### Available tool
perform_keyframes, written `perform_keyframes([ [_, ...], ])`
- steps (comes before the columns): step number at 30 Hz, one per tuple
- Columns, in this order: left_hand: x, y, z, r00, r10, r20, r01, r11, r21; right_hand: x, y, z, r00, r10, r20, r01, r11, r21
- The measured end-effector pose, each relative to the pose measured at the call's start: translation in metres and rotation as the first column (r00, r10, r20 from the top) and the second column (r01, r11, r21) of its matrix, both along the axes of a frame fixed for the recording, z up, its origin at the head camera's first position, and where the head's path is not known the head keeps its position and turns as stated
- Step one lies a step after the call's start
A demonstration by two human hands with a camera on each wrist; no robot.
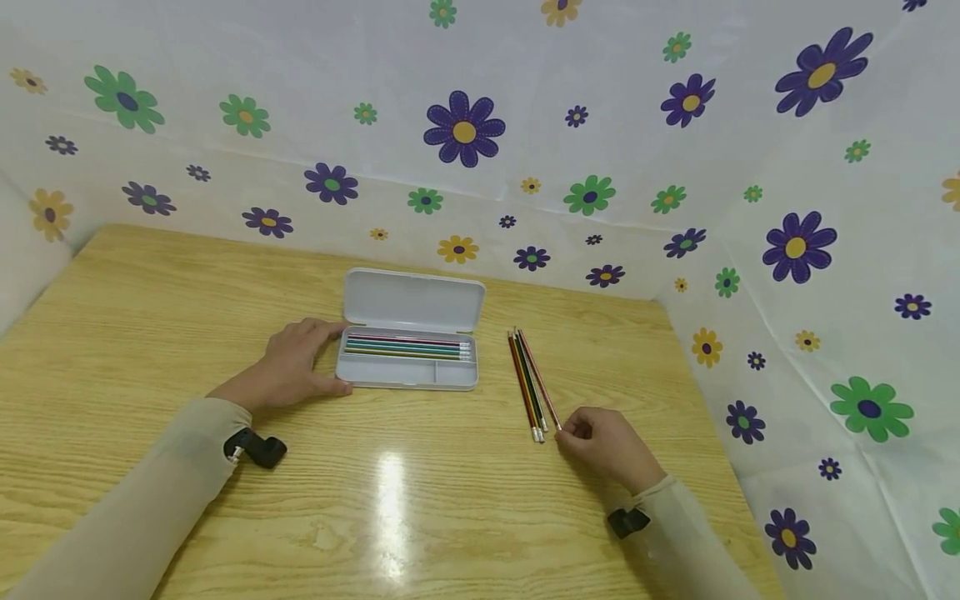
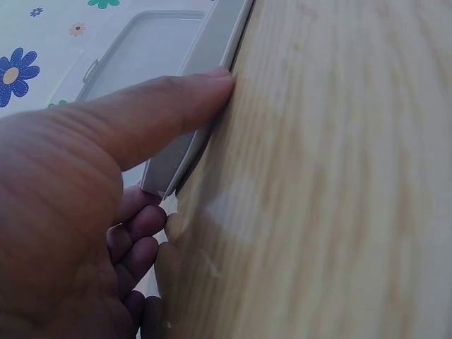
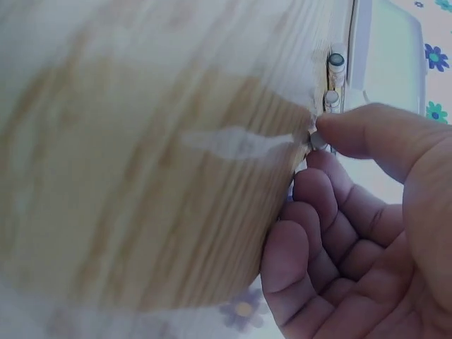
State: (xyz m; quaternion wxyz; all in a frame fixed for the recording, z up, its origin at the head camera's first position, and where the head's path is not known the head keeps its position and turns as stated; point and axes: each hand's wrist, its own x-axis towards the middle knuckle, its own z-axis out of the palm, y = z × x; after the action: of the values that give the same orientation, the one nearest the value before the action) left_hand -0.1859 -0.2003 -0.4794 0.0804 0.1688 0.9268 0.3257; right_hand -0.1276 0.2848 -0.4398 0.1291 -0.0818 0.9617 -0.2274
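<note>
An open grey pencil case (image 1: 390, 374) lies on the table with its lid (image 1: 414, 300) raised at the back. Several pencils (image 1: 405, 343) lie side by side in its rear compartment, white erasers toward the right. My left hand (image 1: 288, 367) holds the case's left end, thumb at the front corner and fingers at the back one. To the right of the case, my right hand (image 1: 609, 443) pinches the eraser end of a reddish pencil (image 1: 539, 379) between thumb and index finger. Right beside it lie several dark and red pencils (image 1: 522, 383), eraser ends toward me.
The wooden table (image 1: 315, 517) reflects a bright light near its front middle. A white cloth with flowers (image 1: 510, 67) hangs behind the table and along its right side. Dark wrist cameras (image 1: 628, 522) sit on both sleeves.
</note>
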Motion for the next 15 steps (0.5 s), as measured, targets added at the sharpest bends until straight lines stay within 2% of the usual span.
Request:
perform_keyframes([
  [7,0.0009,-0.0002,0.0008,1.0,-0.003,0.002,0.003,1.0,0.006,0.0025,0.0003,0.0001,0.998,-0.067,-0.014,0.067,0.998,-0.008],
  [15,0.0012,-0.0004,0.0016,1.0,0.0,0.013,0.0,1.0,0.001,0.0024,0.0011,0.0003,0.994,-0.105,-0.026,0.105,0.994,-0.013],
])
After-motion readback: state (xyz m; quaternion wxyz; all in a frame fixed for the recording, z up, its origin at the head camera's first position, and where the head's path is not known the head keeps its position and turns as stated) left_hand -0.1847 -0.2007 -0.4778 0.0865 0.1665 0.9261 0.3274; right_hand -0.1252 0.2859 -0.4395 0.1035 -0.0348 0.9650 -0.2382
